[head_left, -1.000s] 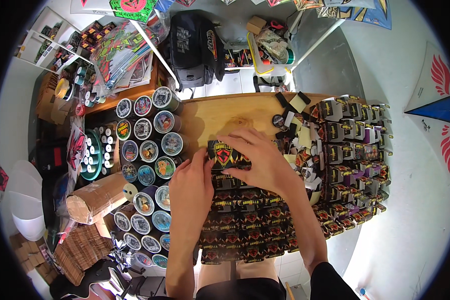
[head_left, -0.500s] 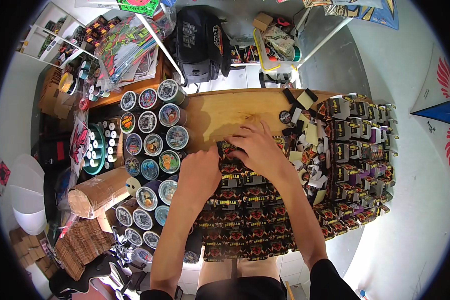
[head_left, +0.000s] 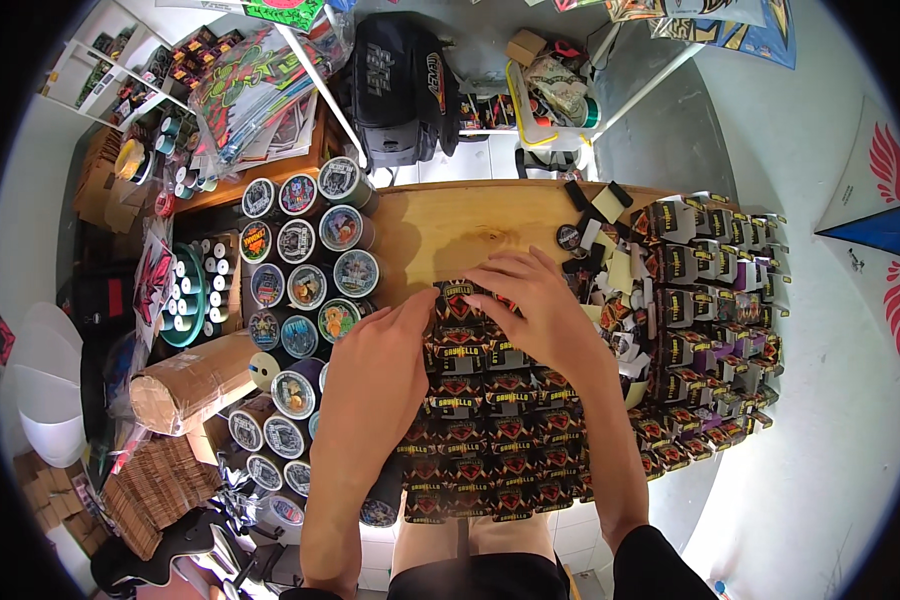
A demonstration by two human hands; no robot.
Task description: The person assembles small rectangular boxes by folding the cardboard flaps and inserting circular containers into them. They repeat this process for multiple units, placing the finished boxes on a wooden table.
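"Head view: item count?"

"One left hand [head_left: 382, 362], one right hand [head_left: 545, 312], one black backpack [head_left: 395, 95], one cardboard cylinder [head_left: 192, 385]. Dark cartons [head_left: 512, 428] overlap; cannot count."

"Surface and room?"

"Smooth wooden tabletop [head_left: 425, 235]; pale wall [head_left: 820, 420] at right."

"Finger state; printed box [head_left: 456, 298] position?"

"Left: bunched at the box's left edge; cannot tell whether gripping. Right: thumb and fingers wide apart. Box: far-left corner of the cartons."

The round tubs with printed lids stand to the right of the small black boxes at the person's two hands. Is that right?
No, the side is wrong: the head view shows the round tubs standing to the left of the small black boxes at the person's left hand and right hand.
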